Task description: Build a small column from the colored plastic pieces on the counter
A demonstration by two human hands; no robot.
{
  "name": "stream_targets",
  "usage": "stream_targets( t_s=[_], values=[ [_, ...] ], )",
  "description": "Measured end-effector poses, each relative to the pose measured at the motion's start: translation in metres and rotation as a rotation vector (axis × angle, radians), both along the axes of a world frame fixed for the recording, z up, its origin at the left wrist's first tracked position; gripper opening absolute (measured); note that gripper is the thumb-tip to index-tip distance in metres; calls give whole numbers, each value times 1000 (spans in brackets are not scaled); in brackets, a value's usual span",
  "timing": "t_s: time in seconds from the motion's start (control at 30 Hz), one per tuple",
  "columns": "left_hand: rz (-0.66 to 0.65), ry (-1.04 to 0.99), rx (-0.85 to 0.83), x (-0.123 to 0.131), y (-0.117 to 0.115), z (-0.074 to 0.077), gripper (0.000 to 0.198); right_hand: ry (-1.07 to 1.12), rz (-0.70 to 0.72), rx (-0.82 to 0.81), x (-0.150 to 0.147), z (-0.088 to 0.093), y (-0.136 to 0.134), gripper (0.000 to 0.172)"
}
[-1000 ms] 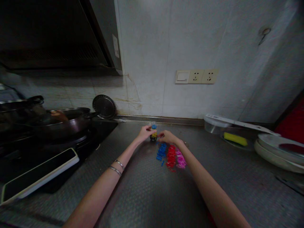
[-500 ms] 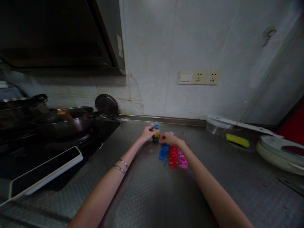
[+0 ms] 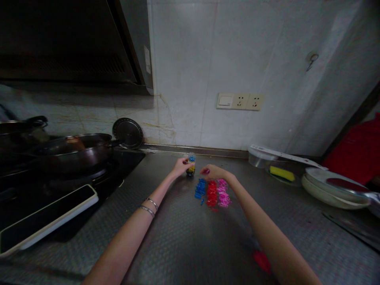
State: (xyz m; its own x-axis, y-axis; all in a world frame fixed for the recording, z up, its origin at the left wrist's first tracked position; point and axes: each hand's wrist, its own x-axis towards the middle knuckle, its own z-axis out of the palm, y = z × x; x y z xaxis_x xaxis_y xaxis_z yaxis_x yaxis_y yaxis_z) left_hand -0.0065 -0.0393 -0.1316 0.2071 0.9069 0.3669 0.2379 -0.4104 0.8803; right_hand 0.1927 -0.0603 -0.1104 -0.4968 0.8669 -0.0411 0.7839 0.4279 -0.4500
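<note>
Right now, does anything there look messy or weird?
Yes. A blue piece lies just off the near end of the blue pile, apart from the rest. Low down, brownish streaks mark the pale wall, like stains.

The jar (image 3: pixel 190 168) stands behind and left of three piles (image 3: pixel 211 194).

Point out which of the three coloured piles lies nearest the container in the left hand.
The blue pile, leftmost of the three and nearest the container; the red pile lies in the middle and the pink pile at the right.
</note>
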Motion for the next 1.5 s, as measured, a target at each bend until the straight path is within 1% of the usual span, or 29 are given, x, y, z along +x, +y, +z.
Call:
stream_targets(
  t_s=[0.13, 0.23, 0.33, 0.53, 0.83, 0.93, 1.07, 1.2, 1.37, 1.5],
  values=[
    [7, -42, -8, 1, 1, 0, 36, 1, 6, -31, 2, -7, -6, 58],
    [9, -70, -15, 1, -1, 1, 34, 1, 14, -91, 0, -8, -14, 64],
    [2, -66, -9, 2, -3, 2, 32, -40, 18, -112, -5, -5, -22, 67],
    [-7, -50, 7, 1, -1, 0, 34, -64, 33, -102, -11, 0, -29, 64],
    [-6, -27, 32, 0, 1, -1, 34, -12, 34, -157, -6, 1, -30, 70],
    [-1, -18, 40, 0, 2, -2, 32, -16, 40, -129, -6, -1, -28, 71],
    [2, -11, 54, 1, 4, -3, 32, -18, 51, -96, -7, -7, -24, 66],
    [6, -19, 43, 2, 1, 0, 33, -29, 56, -40, -9, -11, -21, 60],
    [14, -15, 42, 2, -4, 4, 33, -26, 79, -9, -13, -13, -20, 54],
    [13, -4, 45, 2, -4, 4, 33, -20, 86, -6, -15, -12, -19, 51]
  ],
)
